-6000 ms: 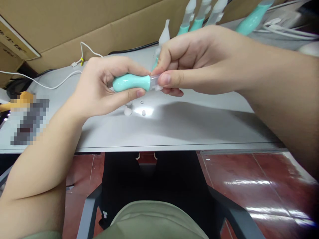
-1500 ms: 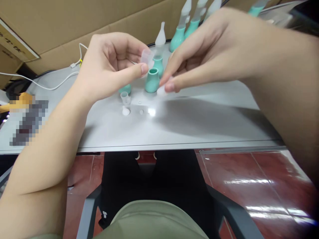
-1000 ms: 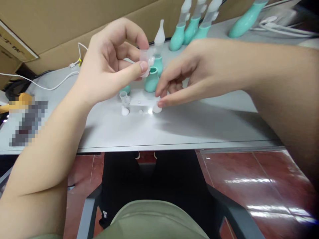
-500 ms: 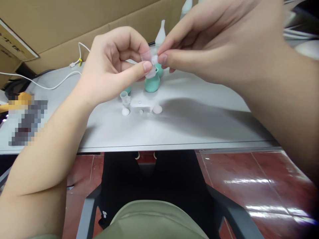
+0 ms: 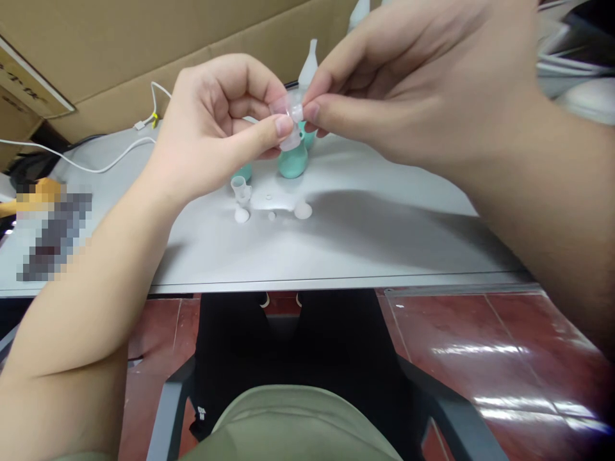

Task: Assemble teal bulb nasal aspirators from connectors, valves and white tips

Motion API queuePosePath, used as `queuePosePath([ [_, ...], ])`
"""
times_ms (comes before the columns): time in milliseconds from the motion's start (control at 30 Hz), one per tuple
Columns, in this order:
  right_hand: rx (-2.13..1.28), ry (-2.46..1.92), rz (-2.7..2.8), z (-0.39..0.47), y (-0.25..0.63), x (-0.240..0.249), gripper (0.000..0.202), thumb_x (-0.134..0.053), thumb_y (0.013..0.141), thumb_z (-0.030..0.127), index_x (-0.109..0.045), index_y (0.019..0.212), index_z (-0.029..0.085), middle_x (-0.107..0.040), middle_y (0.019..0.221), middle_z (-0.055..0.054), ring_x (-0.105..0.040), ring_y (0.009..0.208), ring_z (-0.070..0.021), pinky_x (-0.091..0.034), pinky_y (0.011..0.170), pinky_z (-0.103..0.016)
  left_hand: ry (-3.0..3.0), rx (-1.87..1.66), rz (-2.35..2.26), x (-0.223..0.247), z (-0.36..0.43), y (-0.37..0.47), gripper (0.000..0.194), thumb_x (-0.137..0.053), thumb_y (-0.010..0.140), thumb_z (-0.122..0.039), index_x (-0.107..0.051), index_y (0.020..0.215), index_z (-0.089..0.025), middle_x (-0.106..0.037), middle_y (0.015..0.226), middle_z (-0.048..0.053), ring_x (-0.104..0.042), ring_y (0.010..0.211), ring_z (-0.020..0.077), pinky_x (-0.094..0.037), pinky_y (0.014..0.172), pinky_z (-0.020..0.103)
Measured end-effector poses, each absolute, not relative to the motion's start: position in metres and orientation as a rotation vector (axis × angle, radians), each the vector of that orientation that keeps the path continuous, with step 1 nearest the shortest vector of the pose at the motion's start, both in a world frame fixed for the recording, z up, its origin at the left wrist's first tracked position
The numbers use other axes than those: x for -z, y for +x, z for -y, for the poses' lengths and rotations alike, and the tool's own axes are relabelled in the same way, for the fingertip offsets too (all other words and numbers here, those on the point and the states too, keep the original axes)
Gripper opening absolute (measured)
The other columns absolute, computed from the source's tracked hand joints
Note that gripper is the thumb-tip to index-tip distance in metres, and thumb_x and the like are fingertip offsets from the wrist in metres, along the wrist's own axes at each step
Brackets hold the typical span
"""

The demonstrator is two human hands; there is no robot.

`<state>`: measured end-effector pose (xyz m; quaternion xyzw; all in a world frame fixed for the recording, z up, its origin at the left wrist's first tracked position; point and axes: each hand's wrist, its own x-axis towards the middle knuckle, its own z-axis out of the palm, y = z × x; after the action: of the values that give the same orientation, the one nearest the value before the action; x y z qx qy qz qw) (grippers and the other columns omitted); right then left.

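A translucent plastic piece is pinched between the thumb and fingers of my left hand. My right hand closes its thumb and index finger on a small clear cap-like part, which touches the side of that piece. Behind and below them stands a teal bulb on the table. Another translucent cup-shaped piece rests to the left, with a white round part just in front of it. A small disc and a larger pale disc lie to its right.
The grey table ends at a straight front edge. Behind it is a cardboard panel. A white nozzle-topped bottle stands near the panel, and a white cable runs along the left.
The small clear part in my right hand has shifted slightly left, against the piece in my left hand. Both grips look the same.
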<state>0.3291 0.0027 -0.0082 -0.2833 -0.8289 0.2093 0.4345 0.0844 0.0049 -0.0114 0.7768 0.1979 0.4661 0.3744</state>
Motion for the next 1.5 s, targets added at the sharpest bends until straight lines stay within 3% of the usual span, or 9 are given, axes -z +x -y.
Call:
queuePosePath([
  [233, -0.261, -0.79, 2.181, 0.001, 0.33, 0.005, 0.017, -0.062, 0.108, 0.028, -0.076, 0.102, 0.02, -0.071, 0.095, 0.001, -0.062, 0.083, -0.0027, -0.046, 0.072, -0.019, 1.938, -1.17, -0.582, 0.003, 0.007, 0.089, 0.014, -0.1, 0.092, -0.02, -0.087, 0.097, -0.019, -0.085, 0.091, 0.005, -0.087, 0.087, 0.0245, -0.076, 0.077, 0.037],
  [400, 0.051, -0.889, 2.164, 0.004, 0.331, 0.008, 0.019, -0.055, 0.109, 0.034, -0.069, 0.108, 0.021, -0.067, 0.103, 0.004, -0.06, 0.095, -0.0055, -0.05, 0.094, -0.02, 1.924, -1.223, -0.542, 0.006, 0.005, 0.091, 0.011, -0.092, 0.094, -0.007, -0.088, 0.099, -0.016, -0.083, 0.091, 0.005, -0.084, 0.082, 0.0197, -0.075, 0.074, 0.032],
  [633, 0.125, -0.861, 2.192, -0.001, 0.329, 0.012, 0.014, -0.052, 0.111, 0.032, -0.062, 0.113, 0.022, -0.065, 0.109, -0.002, -0.067, 0.106, -0.0133, -0.059, 0.11, -0.028, 1.929, -1.197, -0.495, 0.009, 0.0, 0.09, 0.011, -0.1, 0.094, -0.029, -0.09, 0.099, -0.026, -0.085, 0.093, 0.005, -0.086, 0.087, 0.0257, -0.076, 0.079, 0.041],
  [800, 0.104, -0.867, 2.212, -0.002, 0.329, 0.011, 0.015, -0.049, 0.11, 0.033, -0.057, 0.112, 0.021, -0.06, 0.108, -0.001, -0.067, 0.108, -0.0126, -0.058, 0.113, -0.028, 1.858, -1.2, -0.616, 0.004, 0.011, 0.094, 0.024, -0.104, 0.089, -0.039, -0.086, 0.093, -0.023, -0.083, 0.092, 0.007, -0.084, 0.087, 0.0267, -0.073, 0.081, 0.043],
  [833, 0.103, -0.869, 2.214, -0.002, 0.329, 0.011, 0.016, -0.048, 0.11, 0.034, -0.057, 0.112, 0.021, -0.06, 0.108, -0.001, -0.067, 0.108, -0.012, -0.057, 0.113, -0.027, 1.854, -1.126, -0.667, 0.001, 0.013, 0.094, 0.023, -0.103, 0.091, -0.038, -0.085, 0.094, -0.022, -0.083, 0.096, 0.007, -0.085, 0.091, 0.0263, -0.073, 0.086, 0.043],
  [1033, 0.092, -0.873, 2.206, -0.001, 0.329, 0.009, 0.016, -0.048, 0.108, 0.037, -0.055, 0.108, 0.023, -0.058, 0.106, -0.001, -0.058, 0.098, -0.0103, -0.054, 0.106, -0.021, 1.88, -1.139, -0.532, 0.005, 0.006, 0.092, 0.021, -0.104, 0.089, -0.036, -0.086, 0.094, -0.026, -0.084, 0.092, 0.003, -0.084, 0.085, 0.0231, -0.075, 0.077, 0.036],
  [1100, 0.078, -0.866, 2.194, 0.0, 0.33, 0.009, 0.016, -0.047, 0.107, 0.036, -0.056, 0.108, 0.023, -0.057, 0.106, 0.0, -0.055, 0.094, -0.0087, -0.053, 0.104, -0.02, 1.853, -1.18, -0.57, 0.011, 0.0, 0.093, 0.018, -0.1, 0.094, -0.035, -0.087, 0.097, -0.024, -0.084, 0.092, 0.005, -0.084, 0.086, 0.0226, -0.074, 0.078, 0.036],
  [1200, 0.077, -0.844, 2.175, 0.001, 0.331, 0.011, 0.014, -0.048, 0.105, 0.033, -0.057, 0.106, 0.022, -0.058, 0.105, 0.003, -0.052, 0.09, -0.0055, -0.05, 0.096, -0.017, 1.856, -1.261, -0.511, 0.015, -0.003, 0.096, 0.026, -0.105, 0.089, -0.034, -0.084, 0.095, -0.02, -0.084, 0.087, 0.004, -0.083, 0.079, 0.0213, -0.073, 0.07, 0.033],
  [1500, -0.45, -0.578, 2.004, -0.005, 0.33, 0.011, 0.018, -0.071, 0.106, 0.031, -0.077, 0.105, 0.015, -0.079, 0.1, 0.003, -0.069, 0.089, -0.0007, -0.052, 0.079, -0.014, 1.803, -1.231, -0.581, 0.006, 0.008, 0.096, 0.021, -0.104, 0.089, -0.026, -0.085, 0.092, -0.019, -0.085, 0.088, 0.002, -0.083, 0.081, 0.0185, -0.074, 0.072, 0.03],
])
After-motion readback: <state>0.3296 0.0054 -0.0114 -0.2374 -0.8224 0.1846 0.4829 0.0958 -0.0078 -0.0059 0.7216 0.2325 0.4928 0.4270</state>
